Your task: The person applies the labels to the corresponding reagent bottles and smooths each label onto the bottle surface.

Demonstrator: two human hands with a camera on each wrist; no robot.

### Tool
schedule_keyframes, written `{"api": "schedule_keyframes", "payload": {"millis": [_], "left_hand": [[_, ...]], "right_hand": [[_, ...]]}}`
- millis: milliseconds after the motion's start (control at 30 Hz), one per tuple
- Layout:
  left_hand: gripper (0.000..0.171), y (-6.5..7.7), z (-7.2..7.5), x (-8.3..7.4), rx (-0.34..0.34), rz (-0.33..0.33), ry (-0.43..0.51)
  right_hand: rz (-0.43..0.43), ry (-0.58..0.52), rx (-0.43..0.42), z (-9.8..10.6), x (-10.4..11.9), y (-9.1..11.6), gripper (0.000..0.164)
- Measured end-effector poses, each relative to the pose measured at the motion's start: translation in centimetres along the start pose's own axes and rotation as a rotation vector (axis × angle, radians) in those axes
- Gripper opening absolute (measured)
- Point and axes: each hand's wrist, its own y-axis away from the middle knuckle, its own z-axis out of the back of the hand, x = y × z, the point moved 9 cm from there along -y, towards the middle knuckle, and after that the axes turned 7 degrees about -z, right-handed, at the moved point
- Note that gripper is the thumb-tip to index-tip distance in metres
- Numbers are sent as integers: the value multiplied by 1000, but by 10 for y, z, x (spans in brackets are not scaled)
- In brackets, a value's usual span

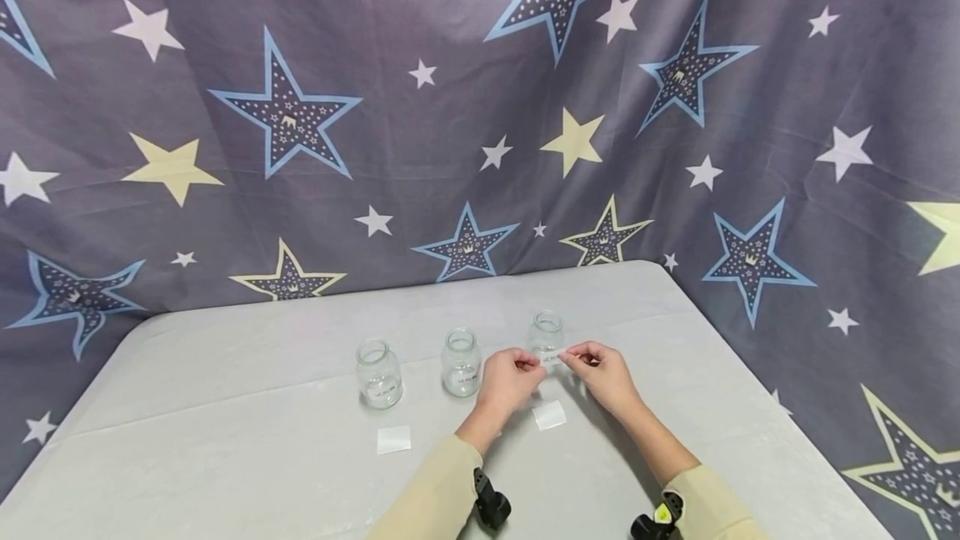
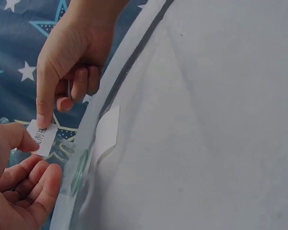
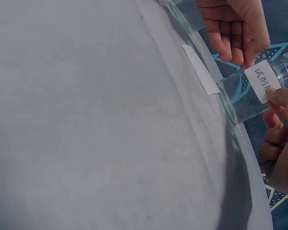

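Note:
A small white label [image 1: 551, 357] with dark printed characters is held between my two hands, in front of the right-hand glass jar [image 1: 547, 328]. My left hand [image 1: 507, 383] pinches the label's left edge, and my right hand [image 1: 611, 382] pinches its right edge. In the right wrist view the label [image 3: 262, 80] overlaps the side of the jar [image 3: 245, 108], below its neck, and the right thumb lies over one corner. From the left wrist, the label [image 2: 42, 139] shows with a fingertip at each end. The jar stands upright on the table.
Two more glass jars, one at the left [image 1: 378, 380] and one in the middle [image 1: 461, 367], carry printed labels. White paper pieces lie on the pale table [image 1: 225, 440], one at the left [image 1: 393, 440] and one near the hands [image 1: 550, 416]. A star-patterned curtain [image 1: 420, 148] hangs behind.

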Motion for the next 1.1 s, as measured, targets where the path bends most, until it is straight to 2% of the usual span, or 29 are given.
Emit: {"api": "schedule_keyframes", "payload": {"millis": [133, 333, 600, 767, 867, 933, 1033, 1100], "left_hand": [[10, -2, 0, -4, -1, -33, -5], [11, -5, 2, -8, -49, -83, -83], [12, -5, 3, -10, -66, -78, -112], [16, -4, 7, -7, -97, -44, -137], [23, -3, 9, -6, -107, -37, -156], [35, -4, 8, -6, -107, -46, -164], [54, -5, 5, -8, -85, -71, -159], [60, -5, 3, -9, -64, -89, -142]], "right_hand": [[6, -10, 2, 0, 0, -1, 16], [-8, 5, -6, 0, 0, -1, 17], [-60, 62, -44, 6, -2, 1, 25], [-20, 7, 15, 2, 0, -3, 37], [20, -41, 78, -4, 4, -4, 51], [46, -70, 124, -8, 6, -4, 59], [80, -91, 169, -15, 7, -5, 63], [83, -108, 183, -18, 6, -5, 63]]}}
